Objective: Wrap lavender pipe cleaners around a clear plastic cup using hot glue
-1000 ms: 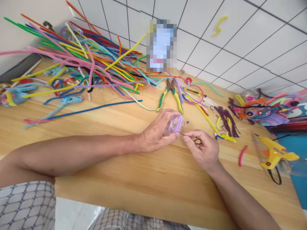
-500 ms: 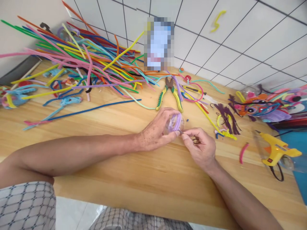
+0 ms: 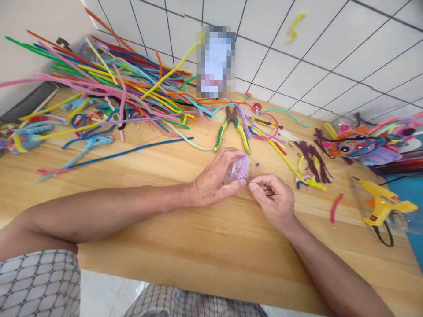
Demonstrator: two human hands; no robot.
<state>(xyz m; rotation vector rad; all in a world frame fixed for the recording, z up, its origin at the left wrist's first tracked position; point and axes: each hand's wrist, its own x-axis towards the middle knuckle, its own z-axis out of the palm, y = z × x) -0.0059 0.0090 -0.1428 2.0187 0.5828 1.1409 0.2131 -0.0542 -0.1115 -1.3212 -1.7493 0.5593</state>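
Note:
My left hand [image 3: 216, 178] is closed round a small clear plastic ball [image 3: 240, 168] with a purple pipe cleaner curled inside it, held just above the wooden table [image 3: 198, 246]. My right hand [image 3: 274, 200] is right beside the ball, thumb and forefinger pinched on a thin dark wire end at its lower edge. A small dark wire loop shows under the right palm. Both forearms rest on the table.
Green-and-yellow pliers [image 3: 233, 130] lie just beyond the hands. A big heap of coloured pipe cleaners [image 3: 125, 94] fills the back left. A yellow glue gun [image 3: 383, 207], dark purple strands [image 3: 312, 160], a pink scrap [image 3: 335, 207] and a colourful pipe-cleaner figure [image 3: 360, 147] lie at the right.
Both hands stay together at the ball; the right pinch has crept slightly closer to it. The view has shifted a little.

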